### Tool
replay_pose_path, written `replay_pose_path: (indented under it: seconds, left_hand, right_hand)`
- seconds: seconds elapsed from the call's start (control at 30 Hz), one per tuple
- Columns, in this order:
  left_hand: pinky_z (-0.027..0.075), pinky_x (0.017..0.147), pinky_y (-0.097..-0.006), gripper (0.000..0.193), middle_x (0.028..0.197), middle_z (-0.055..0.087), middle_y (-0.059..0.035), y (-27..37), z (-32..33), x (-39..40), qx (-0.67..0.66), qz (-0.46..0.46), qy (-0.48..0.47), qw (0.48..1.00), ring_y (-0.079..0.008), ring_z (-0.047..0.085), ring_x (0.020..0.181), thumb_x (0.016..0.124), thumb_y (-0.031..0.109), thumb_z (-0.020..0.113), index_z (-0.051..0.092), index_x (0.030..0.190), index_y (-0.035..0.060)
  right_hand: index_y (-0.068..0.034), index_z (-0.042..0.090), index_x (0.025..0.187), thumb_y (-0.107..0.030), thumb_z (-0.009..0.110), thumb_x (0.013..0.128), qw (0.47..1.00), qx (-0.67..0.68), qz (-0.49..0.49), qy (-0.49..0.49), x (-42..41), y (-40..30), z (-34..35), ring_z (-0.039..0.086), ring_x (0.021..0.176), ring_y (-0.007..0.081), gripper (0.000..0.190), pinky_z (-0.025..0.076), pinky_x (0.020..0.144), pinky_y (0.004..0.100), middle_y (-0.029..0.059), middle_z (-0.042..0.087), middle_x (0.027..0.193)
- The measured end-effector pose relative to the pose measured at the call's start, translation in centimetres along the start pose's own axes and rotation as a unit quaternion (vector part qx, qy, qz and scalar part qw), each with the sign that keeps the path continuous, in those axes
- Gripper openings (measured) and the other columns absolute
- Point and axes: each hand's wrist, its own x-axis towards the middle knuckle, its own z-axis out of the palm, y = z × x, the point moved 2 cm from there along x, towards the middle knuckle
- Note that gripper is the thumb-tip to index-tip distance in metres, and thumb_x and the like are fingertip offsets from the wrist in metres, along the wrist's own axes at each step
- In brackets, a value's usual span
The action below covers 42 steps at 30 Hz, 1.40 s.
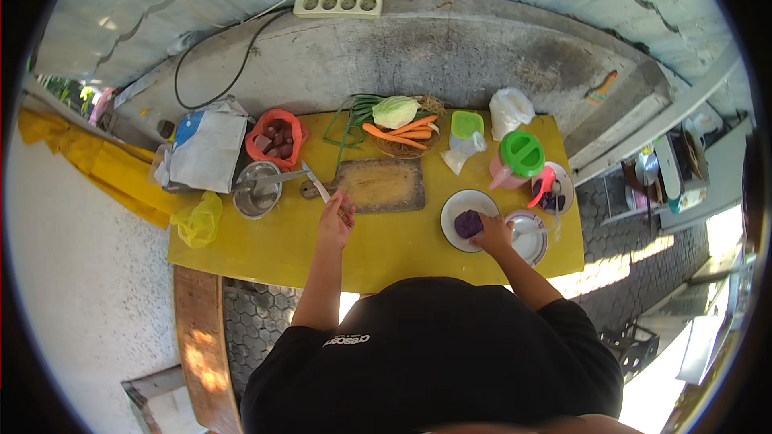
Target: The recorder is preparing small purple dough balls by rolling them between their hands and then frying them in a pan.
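Observation:
My left hand grips a slim white knife-like utensil, pointing up and left over the table. Its tip is near a broad steel blade that lies across the rim of a metal bowl. Just beyond the hand lies a worn wooden cutting board with a round handle end. On the right, my right hand has its fingers around the side of a purple dough-like lump in a white bowl. A white plate with a patterned rim and a spoon sits beside that wrist.
Behind the board, a basket holds carrots and cabbage. A red bag of brownish pieces stands left; a green-lidded pitcher and a bowl of purple pieces stand right. A concrete wall borders the yellow table.

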Motion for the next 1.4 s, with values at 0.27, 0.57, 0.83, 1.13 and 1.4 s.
replay_pose_path:
  seconds: [0.27, 0.57, 0.83, 1.13, 1.4]
  left_hand:
    - [0.041, 0.066, -0.0254, 0.034, 0.106, 0.061, 0.0094, 4.3, -2.8, 3.2, 0.064, -0.046, -0.082, 0.993, -0.0116, 0.056, 0.083, 0.091, 0.031, 0.062, 0.055, 0.124, 0.0236]
    - [0.041, 0.063, -0.0254, 0.029, 0.105, 0.061, 0.0100, 3.3, -3.1, 4.8, 0.112, -0.116, -0.081, 0.984, -0.0112, 0.057, 0.081, 0.092, 0.032, 0.060, 0.056, 0.120, 0.0241]
    - [0.042, 0.065, -0.0245, 0.031, 0.108, 0.060, 0.0062, -0.8, 4.4, 3.2, 0.149, -0.140, -0.162, 0.965, -0.0114, 0.058, 0.081, 0.094, 0.032, 0.057, 0.053, 0.122, 0.0209]
    - [0.042, 0.069, -0.0215, 0.035, 0.107, 0.061, 0.0027, -6.1, 10.3, -2.0, 0.334, -0.059, -0.263, 0.903, -0.0082, 0.057, 0.081, 0.095, 0.032, 0.056, 0.055, 0.124, 0.0138]
    - [0.047, 0.067, -0.0247, 0.022, 0.093, 0.068, -0.0028, -13.1, 17.1, -3.3, 0.519, 0.183, -0.317, 0.772, -0.0135, 0.060, 0.075, 0.087, 0.023, 0.066, 0.070, 0.103, 0.0086]
  right_hand:
    - [-0.016, 0.068, 0.103, -0.024, 0.078, 0.068, 0.986, 0.036, 0.104, 0.123, 0.6, 0.3, 3.1, 0.060, 0.102, 0.0230, 0.037, 0.041, 0.089, 0.0431, 0.0053, 0.068, 0.096]
    - [-0.010, 0.066, 0.107, -0.025, 0.075, 0.071, 0.944, 0.197, 0.228, 0.133, 1.6, 0.5, 3.9, 0.064, 0.096, 0.0338, 0.040, 0.051, 0.084, 0.0436, 0.0152, 0.067, 0.100]
    - [-0.007, 0.067, 0.105, -0.028, 0.078, 0.070, 0.941, 0.248, 0.207, 0.099, 1.9, -0.6, 3.1, 0.064, 0.099, 0.0326, 0.042, 0.051, 0.085, 0.0417, 0.0139, 0.067, 0.104]
    - [-0.014, 0.070, 0.097, -0.017, 0.066, 0.078, 0.941, 0.188, 0.182, 0.216, -1.1, 10.2, 2.8, 0.062, 0.097, 0.0311, 0.019, 0.050, 0.082, 0.0434, 0.0110, 0.064, 0.103]
    - [-0.016, 0.066, 0.094, -0.025, 0.066, 0.082, 0.985, -0.001, -0.001, 0.174, -3.2, 15.5, 2.8, 0.061, 0.094, 0.0311, 0.015, 0.036, 0.094, 0.0462, 0.0094, 0.063, 0.099]
